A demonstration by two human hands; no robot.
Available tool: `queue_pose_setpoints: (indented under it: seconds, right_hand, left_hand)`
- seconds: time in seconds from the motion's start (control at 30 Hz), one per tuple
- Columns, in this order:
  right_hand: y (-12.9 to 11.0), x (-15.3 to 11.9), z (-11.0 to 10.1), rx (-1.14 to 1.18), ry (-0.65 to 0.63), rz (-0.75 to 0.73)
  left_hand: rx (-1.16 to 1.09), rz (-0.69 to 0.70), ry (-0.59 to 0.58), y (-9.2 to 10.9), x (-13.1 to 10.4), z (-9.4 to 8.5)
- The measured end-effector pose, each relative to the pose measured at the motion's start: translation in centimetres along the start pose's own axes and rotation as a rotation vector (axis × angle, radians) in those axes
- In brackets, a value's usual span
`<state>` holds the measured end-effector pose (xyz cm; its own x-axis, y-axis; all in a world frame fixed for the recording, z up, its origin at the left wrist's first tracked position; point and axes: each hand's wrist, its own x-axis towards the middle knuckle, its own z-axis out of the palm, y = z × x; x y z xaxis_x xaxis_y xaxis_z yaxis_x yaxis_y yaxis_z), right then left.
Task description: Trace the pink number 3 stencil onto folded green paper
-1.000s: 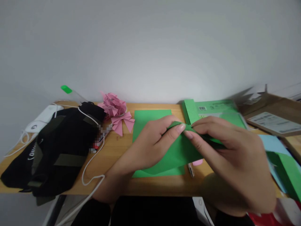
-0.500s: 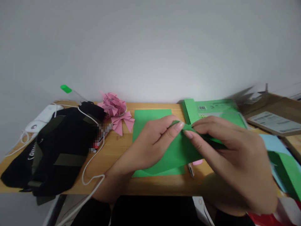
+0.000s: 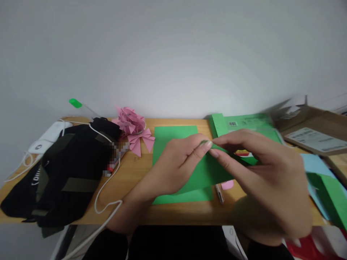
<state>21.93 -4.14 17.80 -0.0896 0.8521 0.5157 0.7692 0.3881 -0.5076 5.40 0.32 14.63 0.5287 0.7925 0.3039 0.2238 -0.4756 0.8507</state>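
A sheet of green paper [image 3: 211, 173] is held up above the table between both hands. My left hand [image 3: 180, 162] pinches its upper edge between thumb and bent fingers. Close by on the right, my right hand [image 3: 260, 169] grips the same edge with thumb and forefinger, the fingertips of both hands almost touching. The fold or edge between them is mostly hidden by the fingers. Beneath lies another green sheet [image 3: 173, 131], flat on the wooden table.
Pink folded-paper pieces [image 3: 141, 139] and a black bag [image 3: 73, 173] with a white cord lie left. Behind my right hand is a green paper pack [image 3: 249, 121]; a cardboard box [image 3: 320, 126] stands far right. A pen-like object [image 3: 219, 194] lies near the front edge.
My right hand has slid slightly left along the paper edge, closer to the left fingertips. My left hand has barely moved and keeps its pinch.
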Motion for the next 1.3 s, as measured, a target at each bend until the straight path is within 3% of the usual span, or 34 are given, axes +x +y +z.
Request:
queue_pose_setpoints:
  seconds: [0.13,0.3,0.47,0.53,0.97,1.3]
  right_hand:
    - [-0.2,0.2,-0.1,0.086,0.049,0.028]
    - [0.3,0.4,-0.3,0.150,-0.007,0.050]
    - [0.7,0.7,-0.3,0.208,0.003,0.084]
    - [0.7,0.8,-0.2,0.225,0.013,0.098]
    - [0.6,1.0,0.2,0.260,-0.008,0.118]
    - [1.0,0.5,0.4,0.255,0.095,0.161]
  left_hand:
    - [0.007,0.008,-0.002,0.0,0.1,-0.1]
    - [0.073,0.042,0.034,0.2,0.1,0.0]
    - [0.077,0.032,0.299,0.6,0.1,0.1]
    - [0.053,0.051,0.350,0.8,0.1,0.1]
    - [0.155,0.072,0.311,0.4,-0.2,0.1]
    - [0.282,0.183,0.264,0.1,-0.3,0.2]
